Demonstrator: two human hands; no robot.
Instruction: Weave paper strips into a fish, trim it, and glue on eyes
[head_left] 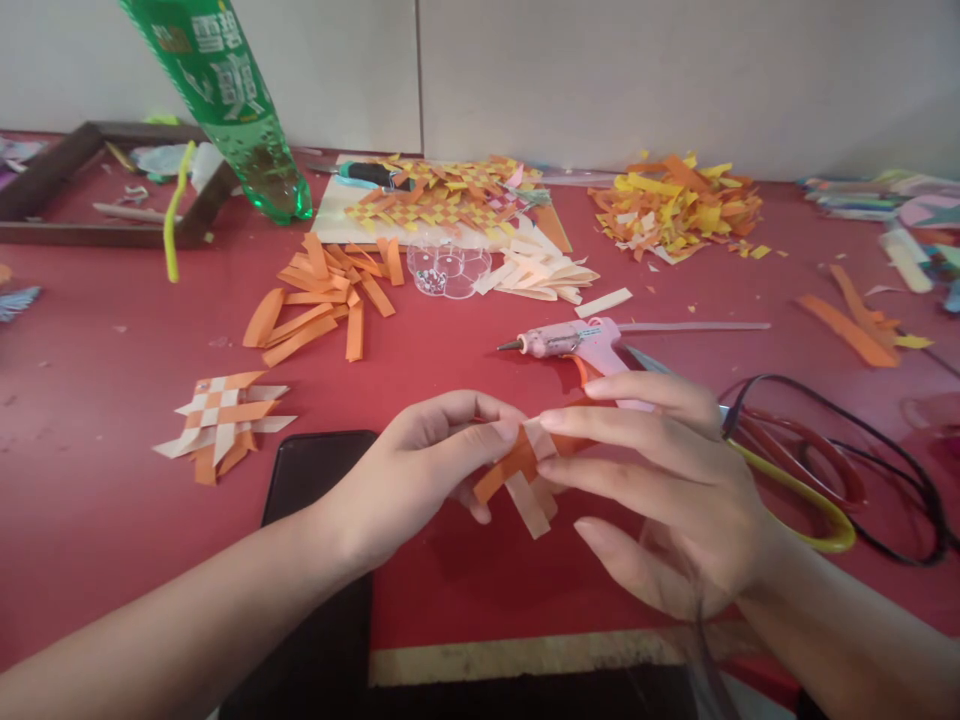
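My left hand [427, 460] pinches a small weave of orange and cream paper strips [512, 468] between thumb and fingers, above the red table. My right hand [679, 485] is open at the right of the weave, its fingers stretched out and apart. Its middle fingertips touch the strips or lie just over them, and its thumb is clear. Behind my right fingers rests a pink glue gun [570, 340], its nozzle to the left and its handle partly hidden. A checkered orange and cream woven piece [225, 415] lies on the left.
Loose orange strips [322, 300], cream strips [544, 270] and a clear dish [448, 270] lie beyond my hands. A green bottle [240, 110] stands behind, near a dark frame [52, 233]. Scissors with yellow and red handles [814, 520] and a black cable [919, 480] lie right. A black phone-like slab [319, 460] is near my left forearm.
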